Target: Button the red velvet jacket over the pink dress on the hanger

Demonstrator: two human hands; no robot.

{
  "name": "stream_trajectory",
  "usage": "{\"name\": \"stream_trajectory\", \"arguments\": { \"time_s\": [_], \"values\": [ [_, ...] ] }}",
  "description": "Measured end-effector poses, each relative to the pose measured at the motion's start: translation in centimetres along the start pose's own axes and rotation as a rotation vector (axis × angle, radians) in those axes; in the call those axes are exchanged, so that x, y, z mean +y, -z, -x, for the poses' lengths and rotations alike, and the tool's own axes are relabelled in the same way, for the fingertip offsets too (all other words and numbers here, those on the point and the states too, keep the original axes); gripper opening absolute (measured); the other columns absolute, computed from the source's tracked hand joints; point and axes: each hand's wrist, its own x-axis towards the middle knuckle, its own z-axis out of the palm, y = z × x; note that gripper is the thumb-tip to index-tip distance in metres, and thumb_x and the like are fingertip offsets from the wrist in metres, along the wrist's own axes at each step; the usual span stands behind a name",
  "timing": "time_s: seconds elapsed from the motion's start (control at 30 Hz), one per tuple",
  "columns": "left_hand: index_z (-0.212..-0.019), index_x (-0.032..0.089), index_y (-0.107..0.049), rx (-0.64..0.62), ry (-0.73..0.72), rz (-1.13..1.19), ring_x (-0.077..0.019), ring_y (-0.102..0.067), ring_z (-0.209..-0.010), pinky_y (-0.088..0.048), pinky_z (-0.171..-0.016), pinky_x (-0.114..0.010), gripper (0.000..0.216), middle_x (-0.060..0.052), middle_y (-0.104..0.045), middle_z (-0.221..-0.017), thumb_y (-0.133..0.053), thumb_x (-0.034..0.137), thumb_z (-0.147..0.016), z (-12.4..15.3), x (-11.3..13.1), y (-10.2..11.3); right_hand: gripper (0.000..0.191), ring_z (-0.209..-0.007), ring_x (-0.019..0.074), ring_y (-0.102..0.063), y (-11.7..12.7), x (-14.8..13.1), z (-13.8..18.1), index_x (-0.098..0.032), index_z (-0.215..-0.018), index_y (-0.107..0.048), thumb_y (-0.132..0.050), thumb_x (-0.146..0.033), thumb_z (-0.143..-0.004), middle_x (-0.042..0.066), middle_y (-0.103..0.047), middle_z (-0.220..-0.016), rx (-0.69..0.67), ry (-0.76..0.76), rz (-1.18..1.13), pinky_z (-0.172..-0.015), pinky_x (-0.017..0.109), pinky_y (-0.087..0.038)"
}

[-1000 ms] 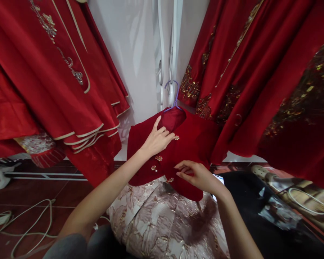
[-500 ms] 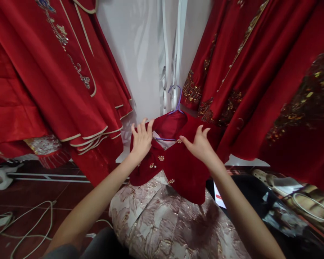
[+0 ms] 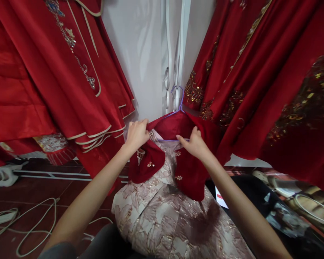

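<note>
Both hands are clenched on the red velvet jacket (image 3: 189, 172). The left hand (image 3: 137, 133) has its fingers curled over the edge of the left front panel, and the right hand (image 3: 196, 144) pinches the edge of the right front panel. The two panels are held apart, so the jacket hangs open at the chest. It hangs in the middle of the scene on a purple hanger (image 3: 181, 100), whose hook is caught on a white metal rack (image 3: 175, 54) against the far wall. Small gold buttons (image 3: 150, 164) dot both panels.

A pale brocade skirt (image 3: 162, 216) shows between the panels and spreads down toward the near edge, under the forearms. Embroidered red robes hang on either side: one group on the left (image 3: 56, 72) with cream piping, another on the right (image 3: 259, 72) with gold patterns, its hem just beside the jacket. White cables (image 3: 37, 219) lie looped on the dark red floor (image 3: 29, 180) at near left. A black cloth (image 3: 259, 194) lies at near right.
</note>
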Motion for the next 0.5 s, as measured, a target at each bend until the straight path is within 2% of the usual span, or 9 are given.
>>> {"name": "stream_trajectory", "arguments": {
  "time_s": [0.1, 0.2, 0.3, 0.4, 0.5],
  "values": [
    [-0.103, 0.017, -0.056, 0.026, 0.034, -0.027, -0.0291, -0.059, -0.096, -0.039, -0.083, -0.041, 0.031, -0.010, -0.066, -0.099, -0.046, 0.010, -0.074, -0.1, -0.6, -0.1, 0.078, -0.121, 0.0445, -0.047, 3.7, 0.7, -0.9, 0.005, -0.128, -0.042, -0.061, -0.051, -0.078, 0.035, -0.050, -0.123, 0.059, -0.011, 0.158, -0.099, 0.053, -0.038],
    [-0.102, 0.018, -0.058, 0.017, 0.045, -0.043, -0.0283, -0.058, -0.099, -0.038, -0.084, -0.041, 0.026, -0.010, -0.066, -0.102, -0.046, 0.016, -0.079, -0.4, -0.4, -0.7, 0.073, -0.119, 0.0424, -0.049, 6.5, 1.0, -3.5, 0.003, -0.125, -0.045, -0.061, -0.051, -0.079, 0.033, -0.052, -0.122, 0.081, -0.051, 0.341, -0.097, 0.050, -0.039],
    [-0.096, 0.017, -0.060, 0.014, 0.032, -0.047, -0.0284, -0.058, -0.097, -0.036, -0.085, -0.041, 0.021, -0.011, -0.067, -0.098, -0.044, 0.020, -0.082, -0.8, -0.3, -1.3, 0.081, -0.125, 0.0413, -0.042, 7.8, 1.4, -6.9, 0.005, -0.127, -0.042, -0.065, -0.052, -0.075, 0.033, -0.046, -0.129, 0.092, -0.067, 0.510, -0.101, 0.047, -0.036],
    [-0.092, 0.016, -0.060, 0.032, 0.033, -0.056, -0.0289, -0.059, -0.095, -0.035, -0.084, -0.042, 0.020, -0.012, -0.068, -0.094, -0.043, 0.019, -0.082, -1.0, -0.7, -1.8, 0.082, -0.123, 0.0359, -0.046, 8.1, 2.2, -9.2, -0.002, -0.127, -0.047, -0.068, -0.057, -0.070, 0.027, -0.049, -0.129, -0.052, 0.013, 0.621, -0.097, 0.039, -0.039],
    [-0.092, 0.016, -0.060, 0.027, 0.054, -0.065, -0.0292, -0.059, -0.095, -0.035, -0.084, -0.042, 0.021, -0.013, -0.068, -0.093, -0.043, 0.018, -0.081, -1.0, -1.5, -2.0, 0.062, -0.099, 0.0275, -0.061, 8.3, 3.1, -9.6, -0.014, -0.109, -0.059, -0.066, -0.060, -0.069, 0.014, -0.064, -0.106, -0.305, 0.040, 0.651, -0.082, 0.031, -0.045]
  ]
}}
